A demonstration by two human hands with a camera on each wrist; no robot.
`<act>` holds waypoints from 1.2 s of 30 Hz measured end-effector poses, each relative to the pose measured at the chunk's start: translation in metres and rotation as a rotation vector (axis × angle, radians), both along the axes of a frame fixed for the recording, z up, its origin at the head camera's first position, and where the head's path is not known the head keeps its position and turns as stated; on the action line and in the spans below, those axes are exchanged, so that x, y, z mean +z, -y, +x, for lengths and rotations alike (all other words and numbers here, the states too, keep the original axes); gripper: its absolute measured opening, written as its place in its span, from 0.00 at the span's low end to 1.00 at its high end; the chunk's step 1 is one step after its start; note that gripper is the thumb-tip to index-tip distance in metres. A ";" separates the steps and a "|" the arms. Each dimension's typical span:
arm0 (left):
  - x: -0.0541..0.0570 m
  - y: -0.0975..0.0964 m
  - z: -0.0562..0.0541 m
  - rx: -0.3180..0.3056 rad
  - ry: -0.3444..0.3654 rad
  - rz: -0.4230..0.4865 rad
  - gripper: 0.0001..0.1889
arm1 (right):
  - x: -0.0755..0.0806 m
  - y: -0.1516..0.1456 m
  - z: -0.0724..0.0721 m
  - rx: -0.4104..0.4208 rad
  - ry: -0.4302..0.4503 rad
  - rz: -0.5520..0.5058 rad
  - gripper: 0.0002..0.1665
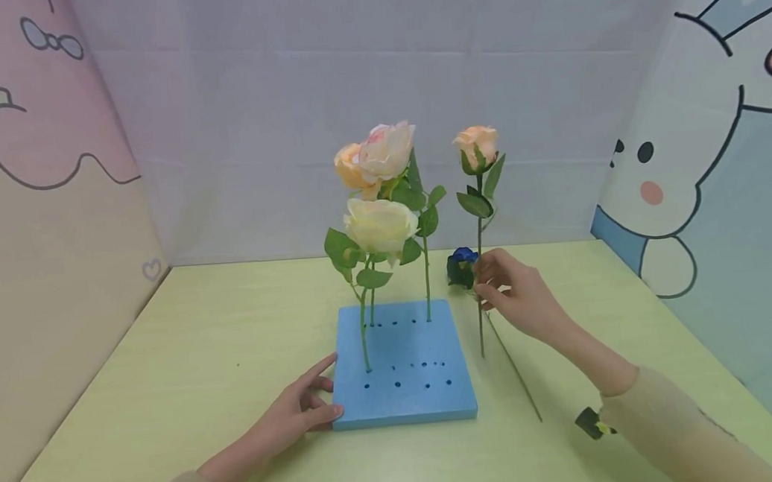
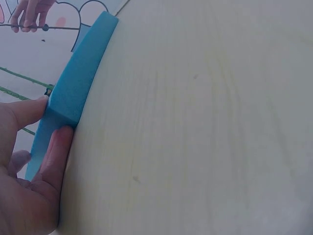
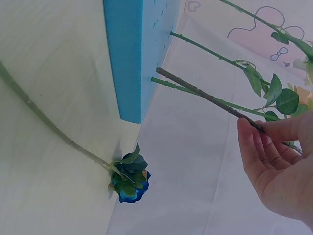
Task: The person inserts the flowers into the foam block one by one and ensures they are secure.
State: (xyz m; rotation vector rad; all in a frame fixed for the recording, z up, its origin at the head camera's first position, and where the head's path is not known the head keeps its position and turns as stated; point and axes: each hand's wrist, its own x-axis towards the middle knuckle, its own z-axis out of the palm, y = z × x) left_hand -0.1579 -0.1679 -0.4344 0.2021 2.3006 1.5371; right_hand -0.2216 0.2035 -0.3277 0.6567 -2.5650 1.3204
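My right hand (image 1: pixel 520 295) pinches the brown stem (image 3: pixel 215 101) of a peach rose (image 1: pixel 476 145). The rose stands upright, its lower end above the table, just right of a blue foam board (image 1: pixel 411 411) with rows of holes. At the board's left edge, my left hand (image 1: pixel 297 410) rests with its fingers against the side, the thumb near the front corner. Three flowers stand in the board: a cream one (image 1: pixel 381 226) at the front, with a pale pink one (image 1: pixel 386 151) and an orange one (image 1: pixel 347 165) behind, the last partly hidden.
A blue rose (image 1: pixel 462 267) lies on the table (image 1: pixel 235 393) behind my right hand, its stem (image 1: pixel 516 370) running toward the front right. A small dark piece with yellow (image 1: pixel 594 423) shows beside the right sleeve. Cloth walls (image 1: pixel 250 131) surround the table.
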 end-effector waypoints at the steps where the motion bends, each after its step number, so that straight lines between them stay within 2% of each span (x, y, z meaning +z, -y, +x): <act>1: 0.000 0.000 0.000 -0.002 -0.001 0.001 0.46 | 0.000 0.001 0.001 0.007 -0.003 -0.009 0.13; 9: 0.002 0.000 0.000 0.001 0.002 0.001 0.46 | -0.003 0.017 0.005 0.052 0.006 -0.068 0.12; 18: 0.004 -0.002 0.000 0.012 0.003 -0.018 0.46 | -0.008 0.039 0.008 0.115 -0.054 -0.073 0.08; 29: 0.003 0.000 0.000 -0.012 -0.003 0.015 0.46 | -0.015 0.064 0.008 0.165 -0.040 -0.159 0.07; 36: 0.003 -0.001 0.001 0.003 0.005 -0.001 0.46 | -0.019 0.078 0.005 0.182 -0.039 -0.164 0.06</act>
